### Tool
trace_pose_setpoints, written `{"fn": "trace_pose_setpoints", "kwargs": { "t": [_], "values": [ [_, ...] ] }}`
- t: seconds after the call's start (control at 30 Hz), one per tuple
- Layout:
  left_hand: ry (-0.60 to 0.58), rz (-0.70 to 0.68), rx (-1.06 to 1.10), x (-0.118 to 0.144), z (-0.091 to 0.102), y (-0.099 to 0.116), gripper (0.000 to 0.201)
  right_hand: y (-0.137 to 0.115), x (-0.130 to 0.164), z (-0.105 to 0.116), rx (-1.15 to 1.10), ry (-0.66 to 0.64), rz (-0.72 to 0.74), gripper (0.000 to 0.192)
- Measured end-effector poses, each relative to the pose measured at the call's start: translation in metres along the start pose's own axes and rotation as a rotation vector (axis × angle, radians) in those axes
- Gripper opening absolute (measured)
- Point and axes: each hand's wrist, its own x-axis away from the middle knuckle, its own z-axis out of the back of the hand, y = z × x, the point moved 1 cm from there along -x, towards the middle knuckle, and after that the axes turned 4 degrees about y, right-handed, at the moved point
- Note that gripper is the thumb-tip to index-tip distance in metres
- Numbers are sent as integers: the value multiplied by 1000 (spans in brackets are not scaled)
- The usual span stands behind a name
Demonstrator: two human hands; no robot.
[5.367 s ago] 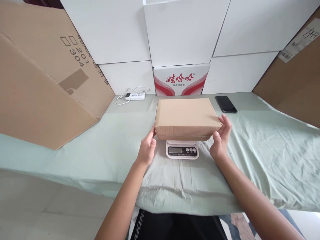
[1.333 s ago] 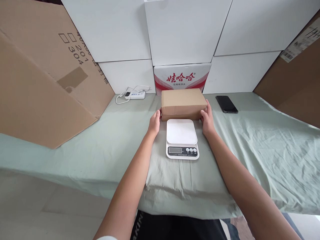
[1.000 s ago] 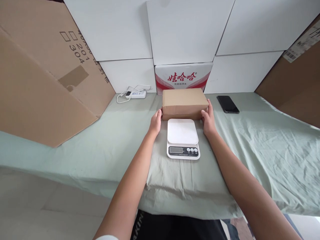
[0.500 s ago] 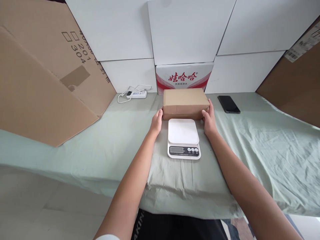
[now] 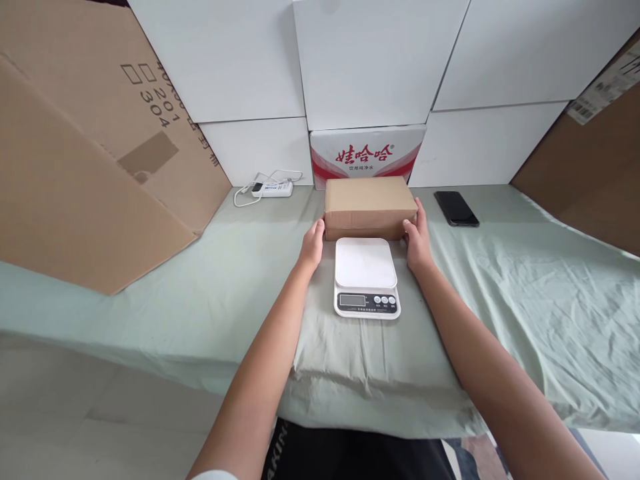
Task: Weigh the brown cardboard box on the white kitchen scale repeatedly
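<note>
A closed brown cardboard box (image 5: 370, 205) lies flat on the bench (image 5: 525, 300), which is draped in a wrinkled pale green cloth. The box sits just behind a white kitchen scale (image 5: 366, 277), its near edge touching or nearly touching the back of the scale's bare weighing plate.

The left hand (image 5: 313, 244) presses against the box's left end near the bottom corner, fingers curved loosely along the side. The right hand (image 5: 417, 241) does the same at the right end, its fingers running up the side of the box and the thumb toward the front corner. Both hands are open and flat against the cardboard, clasping the box between them rather than curling around any edge. Whether the box rests fully on the cloth or is slightly lifted cannot be told.

Behind the box stands a white carton with red Chinese lettering (image 5: 367, 157), set among a wall of plain white boxes (image 5: 370, 60). Left of the box, at the back, lies a white power strip (image 5: 273, 189) with its coiled cord. Right of the box lies a black phone (image 5: 456, 208), face up. Further left of the box, a large brown cardboard sheet (image 5: 85, 147) leans over the bench.
</note>
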Motion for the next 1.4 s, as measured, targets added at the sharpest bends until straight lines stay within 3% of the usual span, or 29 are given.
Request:
{"fn": "trace_pose_setpoints", "kwargs": {
  "t": [0.23,0.63,1.17,1.27,1.4],
  "values": [
    [-33,-15,-63,-2,1,-2,85,4,-1,1,39,18,31,94],
    [-29,-49,-81,-3,3,-4,88,-16,4,-11,-41,71,19,99],
    [-14,-22,-98,-3,1,-5,97,-14,7,-10,51,10,103,109],
    [-18,-98,-115,1,1,4,97,-20,9,-14,47,12,164,116],
    [-25,-229,-117,26,6,31,97,-52,25,-11,50,22,298,115]
  ]
}}
